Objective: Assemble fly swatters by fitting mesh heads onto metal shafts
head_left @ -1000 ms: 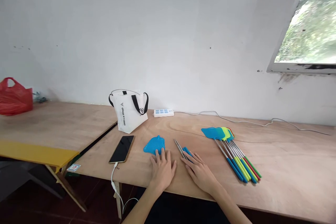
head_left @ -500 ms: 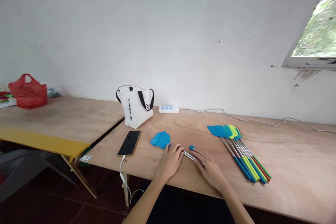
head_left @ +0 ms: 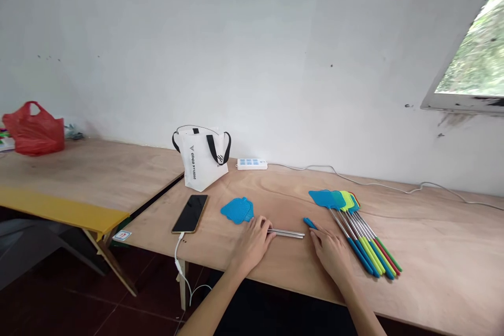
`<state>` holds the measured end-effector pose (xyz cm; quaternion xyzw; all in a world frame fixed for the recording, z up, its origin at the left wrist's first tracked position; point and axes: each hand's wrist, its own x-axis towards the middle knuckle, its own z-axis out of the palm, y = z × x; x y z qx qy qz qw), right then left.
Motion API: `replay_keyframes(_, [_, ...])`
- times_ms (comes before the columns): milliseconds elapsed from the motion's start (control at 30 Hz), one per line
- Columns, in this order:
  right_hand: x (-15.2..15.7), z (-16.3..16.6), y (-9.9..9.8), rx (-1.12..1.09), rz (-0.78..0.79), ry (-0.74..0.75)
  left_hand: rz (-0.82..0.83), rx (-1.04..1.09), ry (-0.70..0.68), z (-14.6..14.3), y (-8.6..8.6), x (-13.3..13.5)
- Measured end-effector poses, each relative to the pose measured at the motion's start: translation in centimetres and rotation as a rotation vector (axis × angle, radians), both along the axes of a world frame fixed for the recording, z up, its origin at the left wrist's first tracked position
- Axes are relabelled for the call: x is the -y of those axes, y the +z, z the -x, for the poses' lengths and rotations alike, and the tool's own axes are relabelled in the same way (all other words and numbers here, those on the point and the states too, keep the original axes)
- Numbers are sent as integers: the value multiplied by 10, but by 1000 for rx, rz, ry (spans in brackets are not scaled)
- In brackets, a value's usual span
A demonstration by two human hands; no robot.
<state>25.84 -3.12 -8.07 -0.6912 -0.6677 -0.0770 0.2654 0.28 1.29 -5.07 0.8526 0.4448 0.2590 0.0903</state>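
Two overlapping blue fly swatter heads lie on the table to the left of centre. My left hand is closed over the shafts just behind them. Thin metal rods stick out to the right from under its fingers, and their bare ends show. A short gap away, my right hand is closed on a blue handle, whose tip pokes out beyond the fingers; the rest is hidden beneath the hand. To its right lies a fanned row of several fly swatters with blue, yellow-green, red and green handles.
A phone on a white charging cable lies at the left table edge. Behind it stand a white bag with black handles and a white power strip. A red plastic bag sits on the neighbouring table.
My right hand has moved right with the blue handle, leaving the metal rod ends exposed. My left hand stays on the shafts, and a second blue head now shows more clearly.
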Motion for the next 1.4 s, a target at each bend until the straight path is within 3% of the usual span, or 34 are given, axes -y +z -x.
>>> replay_keyframes(133, [1,-5,-5,59,-14,-41,-37,4,-11,0,-1,1])
replay_keyframes(333, [1,2,-13,73,5,59,-63,-28,-19,-1,0,3])
replay_keyframes(567, [0,1,-14,74,-9,39,-98,14,-72,0,-8,-2])
replay_keyframes(1167, [3,5,-9,148,-29,-196,125,126,-31,0,-8,-8])
replay_keyframes(1400, [1,3,-11,130,-49,-173,190,160,-10,-1,-5,-4])
